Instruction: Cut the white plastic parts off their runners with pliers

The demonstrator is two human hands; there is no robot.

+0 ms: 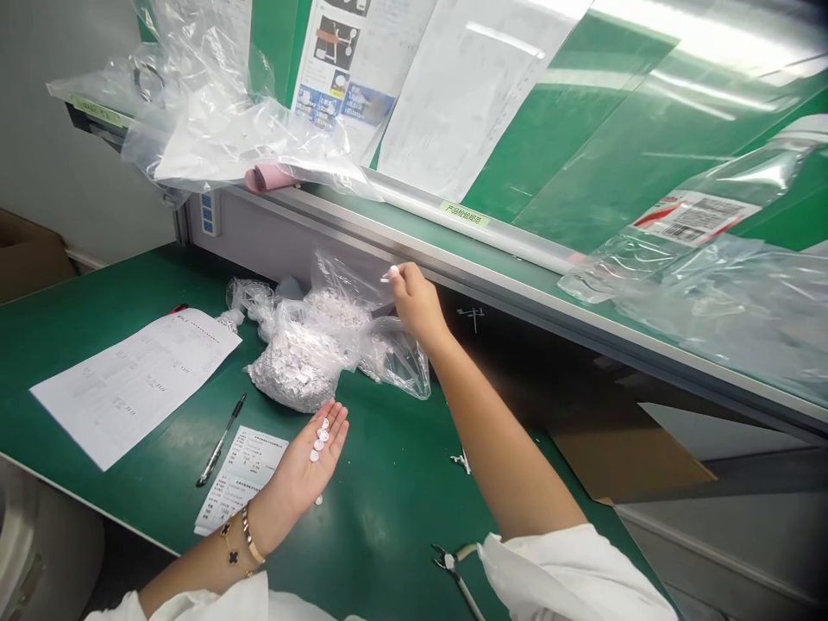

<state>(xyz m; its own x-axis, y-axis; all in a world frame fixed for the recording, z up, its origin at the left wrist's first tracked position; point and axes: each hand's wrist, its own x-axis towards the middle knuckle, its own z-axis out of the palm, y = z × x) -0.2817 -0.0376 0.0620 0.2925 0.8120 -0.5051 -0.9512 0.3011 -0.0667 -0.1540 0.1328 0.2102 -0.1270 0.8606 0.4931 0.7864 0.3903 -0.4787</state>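
Observation:
My left hand point(309, 466) lies palm up above the green table point(388, 517), fingers spread, with several small white round parts point(319, 438) resting on the fingers. My right hand point(412, 297) reaches forward and pinches the upper edge of a clear plastic bag point(349, 285). Beside it sits a fuller clear bag point(294, 362) packed with small white parts. One white part point(318, 499) lies on the table below my left palm.
A printed sheet point(135, 379), a pen point(221, 440) and a small slip point(241, 479) lie at the left. Cutters point(453, 569) rest near my right sleeve. A raised shelf point(453, 216) carries more plastic bags point(207, 129) and papers. Brown cardboard point(621, 448) lies at right.

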